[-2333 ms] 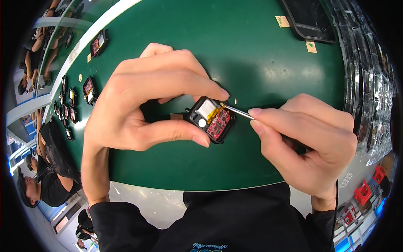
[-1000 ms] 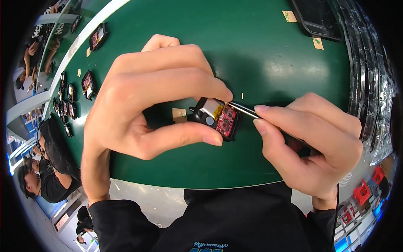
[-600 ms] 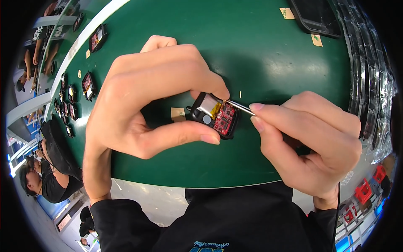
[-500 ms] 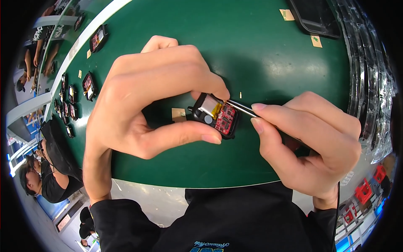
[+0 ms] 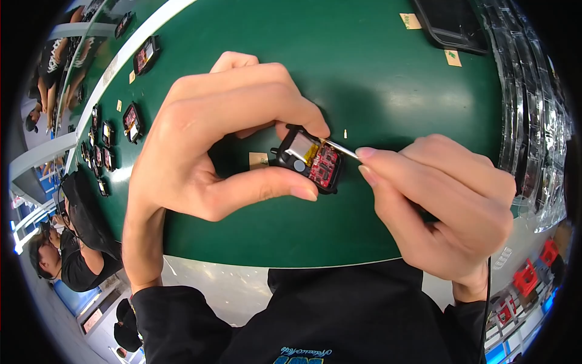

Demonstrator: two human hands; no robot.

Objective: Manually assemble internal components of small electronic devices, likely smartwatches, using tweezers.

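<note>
Between the thumb and fingers of my left hand (image 5: 224, 133) is a small black device housing (image 5: 282, 159), held tilted above the green table. Its inside is exposed: a red circuit board (image 5: 326, 167) on the right, a silver battery cell (image 5: 299, 147) with yellow tape, and a round grey disc. My right hand (image 5: 445, 200) pinches metal tweezers (image 5: 341, 149) between thumb and index finger. The tweezer tips reach the board's upper edge, close to my left fingertips. Whether they grip anything there is too small to tell.
Several similar opened devices (image 5: 132, 122) lie along the table's left side. Small tan paper tags (image 5: 258, 160) are scattered on the green table (image 5: 364, 60). A black tray-like object (image 5: 451, 27) is at the far right, beside stacked clear plastic trays (image 5: 533, 109). Other people sit beyond the left edge.
The view has shifted slightly. My right hand and the tweezers have tilted a little, the tips staying at the board's upper edge. The device remains in my left hand.
</note>
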